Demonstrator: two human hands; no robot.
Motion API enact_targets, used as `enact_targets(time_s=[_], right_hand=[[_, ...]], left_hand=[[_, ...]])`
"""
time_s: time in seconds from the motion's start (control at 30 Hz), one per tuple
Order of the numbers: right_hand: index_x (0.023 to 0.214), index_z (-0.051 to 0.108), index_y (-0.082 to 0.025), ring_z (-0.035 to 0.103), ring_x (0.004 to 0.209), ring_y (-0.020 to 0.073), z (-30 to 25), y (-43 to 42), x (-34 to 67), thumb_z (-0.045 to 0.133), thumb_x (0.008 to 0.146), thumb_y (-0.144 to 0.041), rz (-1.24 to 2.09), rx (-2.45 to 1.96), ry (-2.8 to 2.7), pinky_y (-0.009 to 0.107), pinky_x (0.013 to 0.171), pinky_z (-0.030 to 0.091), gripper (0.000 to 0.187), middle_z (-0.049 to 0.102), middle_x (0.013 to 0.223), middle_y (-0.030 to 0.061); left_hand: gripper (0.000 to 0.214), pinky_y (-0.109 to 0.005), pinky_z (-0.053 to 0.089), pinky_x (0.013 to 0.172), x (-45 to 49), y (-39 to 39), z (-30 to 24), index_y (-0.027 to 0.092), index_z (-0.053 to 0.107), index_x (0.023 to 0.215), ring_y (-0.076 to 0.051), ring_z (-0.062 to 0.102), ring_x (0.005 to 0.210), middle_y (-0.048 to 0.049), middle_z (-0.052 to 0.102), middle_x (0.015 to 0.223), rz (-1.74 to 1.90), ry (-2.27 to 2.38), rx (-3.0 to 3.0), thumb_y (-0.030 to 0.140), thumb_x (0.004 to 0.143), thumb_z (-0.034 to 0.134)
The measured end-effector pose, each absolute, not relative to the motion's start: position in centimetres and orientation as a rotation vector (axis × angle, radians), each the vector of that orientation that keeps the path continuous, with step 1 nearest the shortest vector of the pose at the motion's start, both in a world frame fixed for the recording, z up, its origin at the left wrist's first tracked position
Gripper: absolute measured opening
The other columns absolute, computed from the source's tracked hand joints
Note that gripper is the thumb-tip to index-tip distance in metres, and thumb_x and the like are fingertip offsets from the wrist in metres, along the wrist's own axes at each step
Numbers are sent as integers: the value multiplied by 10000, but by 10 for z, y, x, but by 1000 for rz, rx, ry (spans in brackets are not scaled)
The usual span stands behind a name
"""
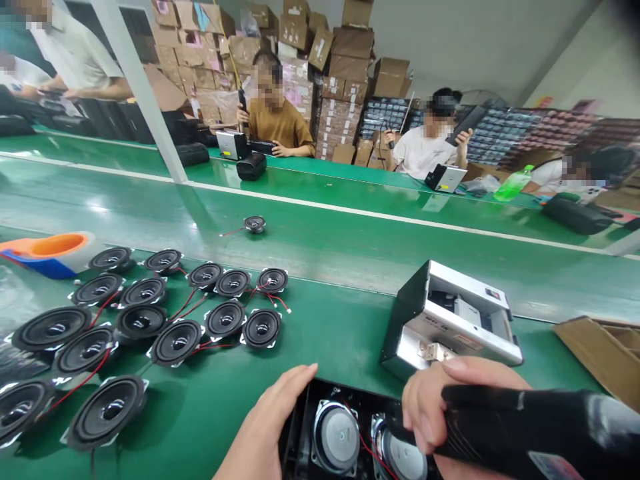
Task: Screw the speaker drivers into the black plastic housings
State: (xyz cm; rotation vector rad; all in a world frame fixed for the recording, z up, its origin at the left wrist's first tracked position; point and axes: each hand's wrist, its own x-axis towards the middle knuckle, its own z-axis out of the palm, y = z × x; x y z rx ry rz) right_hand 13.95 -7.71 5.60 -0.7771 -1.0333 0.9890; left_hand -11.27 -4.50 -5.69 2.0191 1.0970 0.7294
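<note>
Item: black speaker housing (367,395), lower centre of the frame, on the green desk (330,327). Contents: left speaker driver (337,437) and right speaker driver (404,461), round grey backs uppermost, red wires running between them. Handling, by judgement: stiff plastic, moderate weight, smooth enough to slide; wires and terminals delicate. Recommended hold: outer walls, clear of the wiring.

Left hand (267,430): at the housing's left end, fingers extended and close together along the wall; thumb unseen, so whether it grips or merely steadies cannot be told.

Right hand (427,410): fingers curled firmly round a black power screwdriver (520,427), lower right, lying over the housing's right side; tip not distinguishable. Tool probably rigid and fairly weighty, best taken by its barrel.

Adjacent stock: silver-and-black screw feeder (453,327), right of centre, beyond the right hand; loose speaker drivers (180,342), left side, mostly cones up, red leads attached; tape roll (57,250), orange core, left edge; cardboard box (590,360), right edge.

Background: co-workers at a further desk, upper frame.
</note>
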Motion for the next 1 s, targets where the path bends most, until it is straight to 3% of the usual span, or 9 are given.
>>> enact_targets(time_s=[0.2, 0.33, 0.47, 0.53, 0.63, 0.73, 0.87, 0.93, 1.0], right_hand=[[911, 831, -285, 616, 519, 189, 51, -79, 139, 822, 888, -706, 1073, -776, -943, 307, 521, 497, 422, 688, 614, 30], [1092, 851, -294, 638, 540, 208, 52, -80, 136, 799, 929, -667, 1070, -808, -950, 319, 536, 518, 410, 713, 637, 45], [938, 841, -282, 622, 528, 200, 56, -79, 132, 772, 913, -734, 1089, -805, -958, 306, 505, 487, 458, 698, 650, 39], [1032, 829, -284, 609, 561, 197, 58, -79, 132, 721, 940, -756, 1078, -817, -958, 301, 521, 473, 492, 686, 679, 39], [1089, 788, -244, 597, 615, 210, 63, -82, 133, 729, 886, -806, 1035, -830, -997, 315, 560, 461, 601, 678, 738, 54], [1050, 767, -239, 593, 616, 208, 66, -83, 135, 744, 882, -808, 1018, -840, -1024, 321, 583, 473, 595, 685, 749, 52], [1186, 768, -275, 631, 602, 207, 60, -75, 142, 795, 940, -636, 1005, -795, -1163, 303, 585, 543, 437, 715, 730, 46], [1199, 773, -264, 645, 574, 217, 53, -72, 148, 738, 949, -706, 1013, -700, -1195, 297, 531, 549, 509, 733, 730, 65], [1169, 781, -249, 647, 557, 233, 44, -72, 154, 735, 842, -859, 1030, -682, -1131, 310, 493, 545, 693, 738, 731, 77]], left_hand=[[905, -484, 560, 1182, -111, -44, -51, 376, 475, 1624, -375, 633, 1437, -98, 615, 1598, 742, 1128, 2033, 521, 818, 860], [885, -465, 569, 1170, -113, -41, -43, 382, 495, 1612, -368, 644, 1426, -81, 621, 1595, 726, 1121, 2019, 533, 817, 854], [827, -428, 597, 1126, -115, -40, -37, 435, 499, 1606, -364, 675, 1389, -28, 629, 1598, 679, 1120, 1991, 527, 849, 818], [834, -424, 607, 1109, -115, -40, -35, 447, 494, 1608, -365, 692, 1365, -23, 633, 1592, 663, 1121, 1987, 526, 845, 821], [932, -444, 599, 1127, -115, -43, -30, 433, 475, 1621, -380, 662, 1404, -53, 607, 1612, 629, 1106, 2017, 505, 787, 885], [974, -527, 557, 1174, -114, -42, -18, 418, 458, 1629, -399, 574, 1497, -107, 463, 1720, 577, 1082, 2104, 426, 771, 918], [625, -673, 470, 1221, -96, -30, 4, 393, 679, 1415, -410, 430, 1599, -123, 402, 1754, 521, 961, 2409, 182, 844, 820], [429, -715, 463, 1211, -76, -21, 10, 346, 777, 1235, -437, 445, 1583, -124, 476, 1711, 419, 844, 2551, 164, 849, 820], [197, -724, 458, 1215, -53, -14, 10, 291, 813, 1100, -445, 494, 1546, -128, 530, 1674, 363, 755, 2630, 272, 905, 819]])
